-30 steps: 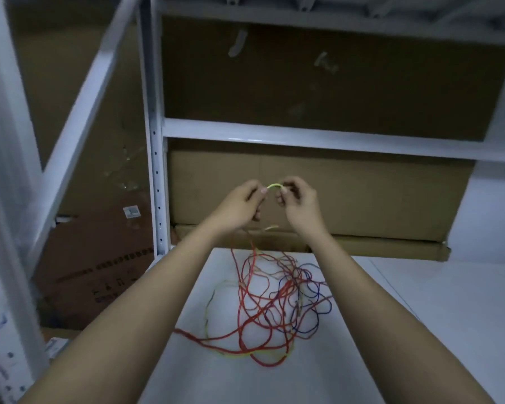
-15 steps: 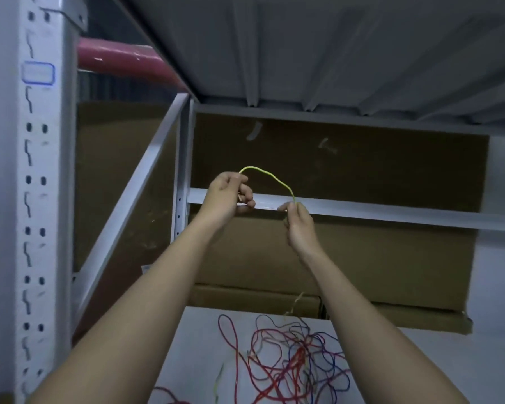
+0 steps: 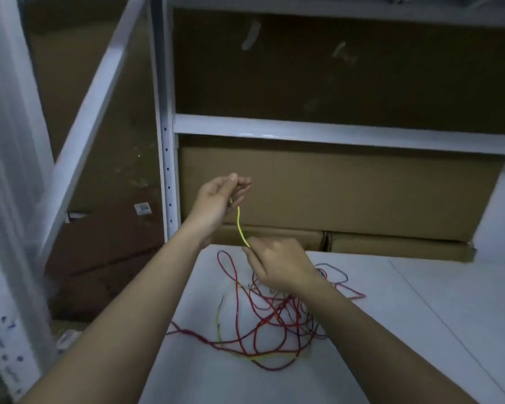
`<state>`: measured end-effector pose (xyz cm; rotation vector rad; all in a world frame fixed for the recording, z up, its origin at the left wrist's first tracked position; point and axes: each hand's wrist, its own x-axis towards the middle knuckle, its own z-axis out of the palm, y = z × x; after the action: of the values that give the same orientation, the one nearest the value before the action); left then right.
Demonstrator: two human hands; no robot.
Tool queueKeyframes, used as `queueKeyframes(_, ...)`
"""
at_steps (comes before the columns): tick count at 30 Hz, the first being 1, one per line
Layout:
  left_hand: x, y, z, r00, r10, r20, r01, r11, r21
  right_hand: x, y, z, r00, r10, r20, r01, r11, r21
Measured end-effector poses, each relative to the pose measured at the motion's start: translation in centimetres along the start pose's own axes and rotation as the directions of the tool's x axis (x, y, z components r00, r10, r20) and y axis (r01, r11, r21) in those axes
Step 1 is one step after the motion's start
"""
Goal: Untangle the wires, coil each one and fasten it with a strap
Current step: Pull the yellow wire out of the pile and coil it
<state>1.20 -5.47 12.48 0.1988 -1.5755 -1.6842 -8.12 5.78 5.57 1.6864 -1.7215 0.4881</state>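
— Where are the hands?

— Both arms reach forward. The left hand point(image 3: 216, 199) is raised, fingers curled, thumb against fingertips in a pinch.

— And the right?

— The right hand point(image 3: 277, 266) sits lower (knuckles up), fingers curled, its fingertips pinching too, just below the left.

Storeroom: metal shelving point(image 3: 333, 132), cardboard boxes point(image 3: 333, 196)

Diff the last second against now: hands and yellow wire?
Right hand dropped toward the tangle, left hand stayed higher. The yellow wire went from an arch between them to a near-vertical run. Both hands still pinch it; the tangle remains on the white surface.
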Motion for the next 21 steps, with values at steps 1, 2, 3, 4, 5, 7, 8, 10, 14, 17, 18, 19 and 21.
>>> queueKeyframes(1, 0.0, -1.7, -0.4, 1.0, -0.004, 0.001, 0.004, 1.0, 0.03, -0.6, 0.1, 0.9, 0.999, -0.018, -0.037, 0.019, 0.999, 0.026)
queueKeyframes(2, 0.0, -3.3, -0.8, 1.0, -0.013, 0.001, 0.013, 0.998, 0.062, -1.2, 0.2, 1.8, 0.997, -0.04, -0.068, 0.045, 0.997, 0.061)
queueKeyframes(3, 0.1, -5.0, -1.2, 1.0, -0.025, -0.002, 0.025, 0.994, 0.107, -1.6, 0.5, 2.7, 0.995, -0.054, -0.086, 0.064, 0.991, 0.116)
queueKeyframes(4, 0.2, -6.7, -1.7, 0.999, -0.036, -0.001, 0.035, 0.986, 0.164, -2.0, 1.0, 3.6, 0.994, -0.057, -0.095, 0.073, 0.983, 0.167)
queueKeyframes(5, 0.2, -8.2, -2.1, 0.999, -0.046, 0.008, 0.043, 0.974, 0.223, -2.2, 1.4, 4.6, 0.994, -0.053, -0.099, 0.073, 0.975, 0.209)
queueKeyframes(7, 0.5, -11.0, -2.8, 0.997, -0.067, 0.039, 0.051, 0.948, 0.315, -2.5, 2.3, 6.3, 0.989, -0.049, -0.142, 0.08, 0.971, 0.223)
queueKeyframes(8, 0.7, -11.9, -3.1, 0.996, -0.072, 0.056, 0.045, 0.926, 0.376, -2.4, 2.8, 7.1, 0.982, -0.046, -0.183, 0.085, 0.973, 0.216)
queueKeyframes(10, 0.9, -12.9, -3.1, 0.992, -0.091, 0.092, 0.034, 0.87, 0.492, -1.8, 3.7, 8.4, 0.97, 0.026, -0.242, 0.033, 0.971, 0.237)
queueKeyframes(14, 2.0, -14.4, -3.2, 0.983, -0.138, 0.121, 0.075, 0.903, 0.423, -0.2, 5.1, 10.8, 0.918, 0.326, -0.226, -0.216, 0.889, 0.404)
queueKeyframes(17, 3.0, -15.7, -3.8, 0.983, -0.151, 0.107, 0.112, 0.945, 0.307, 1.1, 5.9, 12.8, 0.826, 0.532, -0.187, -0.394, 0.782, 0.483)
queueKeyframes(18, 3.3, -16.3, -4.1, 0.982, -0.147, 0.115, 0.116, 0.964, 0.241, 1.5, 6.2, 13.4, 0.8, 0.578, -0.161, -0.441, 0.748, 0.496)
queueKeyframes(19, 3.5, -16.7, -4.2, 0.982, -0.145, 0.121, 0.121, 0.975, 0.186, 1.7, 6.4, 14.0, 0.779, 0.613, -0.13, -0.483, 0.719, 0.5)
queueKeyframes(21, 3.9, -17.5, -4.3, 0.982, -0.16, 0.104, 0.148, 0.982, 0.117, 2.2, 6.6, 15.1, 0.751, 0.654, -0.09, -0.529, 0.677, 0.511)
